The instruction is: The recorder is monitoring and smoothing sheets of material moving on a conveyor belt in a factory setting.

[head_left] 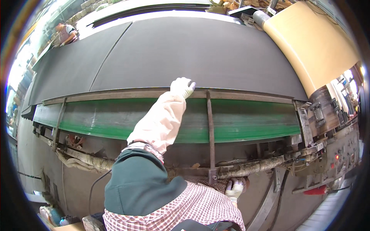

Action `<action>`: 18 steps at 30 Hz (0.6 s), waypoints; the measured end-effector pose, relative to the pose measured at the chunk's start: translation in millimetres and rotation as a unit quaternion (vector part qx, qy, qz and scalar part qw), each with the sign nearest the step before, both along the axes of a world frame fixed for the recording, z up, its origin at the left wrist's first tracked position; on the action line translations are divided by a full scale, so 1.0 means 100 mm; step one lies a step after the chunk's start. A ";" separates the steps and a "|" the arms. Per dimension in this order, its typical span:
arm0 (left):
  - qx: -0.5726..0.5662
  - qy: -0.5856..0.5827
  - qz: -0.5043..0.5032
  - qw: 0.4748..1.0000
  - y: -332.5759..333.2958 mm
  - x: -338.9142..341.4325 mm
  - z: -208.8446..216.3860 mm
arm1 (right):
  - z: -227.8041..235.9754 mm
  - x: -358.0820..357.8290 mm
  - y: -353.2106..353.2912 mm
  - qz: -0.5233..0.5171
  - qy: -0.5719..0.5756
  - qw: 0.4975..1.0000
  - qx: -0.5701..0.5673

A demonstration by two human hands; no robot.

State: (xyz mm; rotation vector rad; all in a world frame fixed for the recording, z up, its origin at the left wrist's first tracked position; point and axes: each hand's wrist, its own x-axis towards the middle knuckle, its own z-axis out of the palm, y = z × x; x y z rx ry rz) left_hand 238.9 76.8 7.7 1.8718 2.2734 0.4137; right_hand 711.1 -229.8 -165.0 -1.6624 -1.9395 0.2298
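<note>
My left hand [182, 87], in a white knitted glove with a pale sleeve behind it, is at the front edge of a large dark grey sheet [200, 54]. Its fingers are curled together over that edge, and the fingertips are partly hidden. The sheet lies flat over a long metal bar [138, 93]. Beside it on the left, across a narrow seam, is another dark sheet [81, 61]. Low down, my right hand [234, 188], in a white glove with a striped cuff, rests against my checked clothing with its fingers stretched out and no object visible in it.
Below the sheets runs a green-edged belt [246, 121], crossed by an upright rod [211, 134]. A large tan roll [308, 42] stands at the right. A control panel [341, 158] with a lit red lamp is lower right. Another person [65, 34] is at the far left.
</note>
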 end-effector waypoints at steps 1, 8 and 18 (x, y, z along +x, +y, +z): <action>-0.014 0.001 0.000 1.000 0.00 -0.11 0.00 | 0.00 0.00 0.00 -0.003 -0.001 1.000 0.001; -0.040 0.095 0.329 0.939 -0.63 -1.75 0.05 | 0.03 0.00 -0.01 -0.002 -0.002 1.000 -0.003; -0.151 0.086 0.304 0.937 -0.57 -1.96 -0.14 | 0.12 -0.05 0.00 -0.010 0.020 1.000 -0.004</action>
